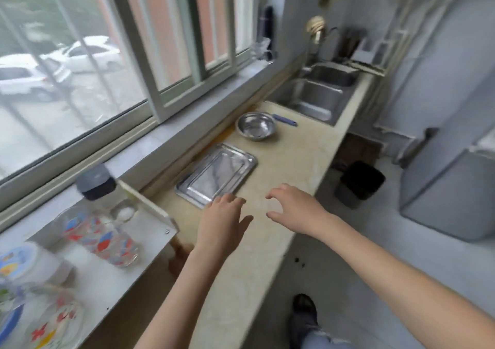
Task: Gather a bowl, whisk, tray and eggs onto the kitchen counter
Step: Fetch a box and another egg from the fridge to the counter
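Note:
A steel tray (217,174) lies flat on the beige counter (292,158). Beyond it stands an empty steel bowl (255,126), and a blue handle (284,120) pokes out from behind the bowl; what it belongs to is hidden. My left hand (223,220) hovers at the tray's near corner, fingers relaxed and holding nothing. My right hand (290,206) hangs over the bare counter to the right of the tray, fingers loosely curled and empty. A white egg (126,212) shows on the white shelf at the left.
A white shelf (150,215) at the left carries patterned glasses (107,239), a dark-lidded jar (95,181) and plates. A double steel sink (318,94) lies past the bowl. On the floor to the right stand a black bin (360,184) and a grey cabinet (452,188).

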`<state>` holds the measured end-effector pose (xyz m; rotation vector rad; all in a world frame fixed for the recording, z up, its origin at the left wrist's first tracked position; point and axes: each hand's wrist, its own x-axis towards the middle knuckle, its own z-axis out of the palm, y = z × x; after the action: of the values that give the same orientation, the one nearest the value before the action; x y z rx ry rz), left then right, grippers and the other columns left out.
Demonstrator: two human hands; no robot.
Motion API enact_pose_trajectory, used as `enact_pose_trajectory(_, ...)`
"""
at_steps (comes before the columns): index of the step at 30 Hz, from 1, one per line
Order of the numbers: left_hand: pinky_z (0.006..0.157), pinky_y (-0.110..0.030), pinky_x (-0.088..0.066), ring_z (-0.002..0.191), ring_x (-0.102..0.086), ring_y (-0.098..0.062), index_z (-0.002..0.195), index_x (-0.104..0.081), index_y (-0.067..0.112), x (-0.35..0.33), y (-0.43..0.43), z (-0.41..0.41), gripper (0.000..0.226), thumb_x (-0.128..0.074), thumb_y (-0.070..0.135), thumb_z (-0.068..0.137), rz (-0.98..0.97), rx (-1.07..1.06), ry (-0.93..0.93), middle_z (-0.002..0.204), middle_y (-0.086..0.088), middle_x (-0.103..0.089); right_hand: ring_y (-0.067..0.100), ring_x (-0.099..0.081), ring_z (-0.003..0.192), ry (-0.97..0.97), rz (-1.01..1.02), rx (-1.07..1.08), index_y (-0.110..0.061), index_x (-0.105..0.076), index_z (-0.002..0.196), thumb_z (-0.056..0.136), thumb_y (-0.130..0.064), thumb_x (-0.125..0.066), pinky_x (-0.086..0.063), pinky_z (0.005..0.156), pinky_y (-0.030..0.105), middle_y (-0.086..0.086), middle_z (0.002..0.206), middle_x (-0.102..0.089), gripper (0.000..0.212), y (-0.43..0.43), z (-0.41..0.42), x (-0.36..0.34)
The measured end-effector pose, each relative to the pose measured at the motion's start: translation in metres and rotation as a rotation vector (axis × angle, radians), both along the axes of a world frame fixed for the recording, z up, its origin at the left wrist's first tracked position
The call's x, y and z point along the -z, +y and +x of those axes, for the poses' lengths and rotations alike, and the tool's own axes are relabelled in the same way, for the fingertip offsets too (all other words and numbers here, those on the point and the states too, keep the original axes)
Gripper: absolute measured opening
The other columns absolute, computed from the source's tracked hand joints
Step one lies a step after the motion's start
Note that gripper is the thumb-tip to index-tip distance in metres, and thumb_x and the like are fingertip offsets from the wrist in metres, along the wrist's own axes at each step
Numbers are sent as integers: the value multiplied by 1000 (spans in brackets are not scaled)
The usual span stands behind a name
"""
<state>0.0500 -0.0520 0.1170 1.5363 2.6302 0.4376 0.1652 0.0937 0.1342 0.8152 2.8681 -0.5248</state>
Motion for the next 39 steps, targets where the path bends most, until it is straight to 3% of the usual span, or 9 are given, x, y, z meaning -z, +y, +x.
enact_pose_trajectory(9, 91, -33, -41, 112, -55, -20, 124, -56, 27, -88, 137, 85, 42, -54, 49, 88, 175, 343, 171, 124, 7, -57, 16, -47, 122, 175, 221, 278, -26, -54, 128, 88, -39, -59, -45, 93, 33, -6, 129, -50, 42, 86, 133, -89)
enact_pose_trajectory(20, 89, -35, -43, 110, -57, -22, 118, -62, 22, -175, 344, 263, 41, -58, 47, 86, 371, 636, 328, 120, 3, -60, 17, -50, 119, 254, 495, 534, -25, -54, 127, 87, -37, -61, -47, 94, 37, -6, 126, -50, 43, 232, 334, -169)
enact_pose_trajectory(27, 83, -38, -48, 101, -62, -27, 112, -66, 20, -188, 447, 372, 38, -68, 41, 81, 437, 738, 293, 111, -1, -65, 15, -46, 121, 238, 561, 671, -25, -51, 131, 91, -35, -57, -47, 91, 36, -7, 129, -47, 42, 304, 454, -189)
enact_pose_trajectory(33, 89, -38, -46, 110, -58, -24, 123, -61, 21, -187, 514, 438, 41, -60, 42, 88, 442, 834, 264, 122, 2, -60, 13, -46, 122, 217, 543, 779, -25, -50, 133, 91, -37, -56, -48, 91, 36, -8, 129, -47, 45, 349, 528, -182)
enact_pose_trajectory(39, 82, -36, -46, 103, -60, -24, 119, -63, 21, -172, 595, 480, 37, -61, 40, 87, 401, 901, 268, 119, 1, -61, 12, -45, 122, 193, 512, 878, -25, -48, 135, 91, -37, -55, -48, 90, 33, -9, 131, -45, 46, 407, 576, -165)
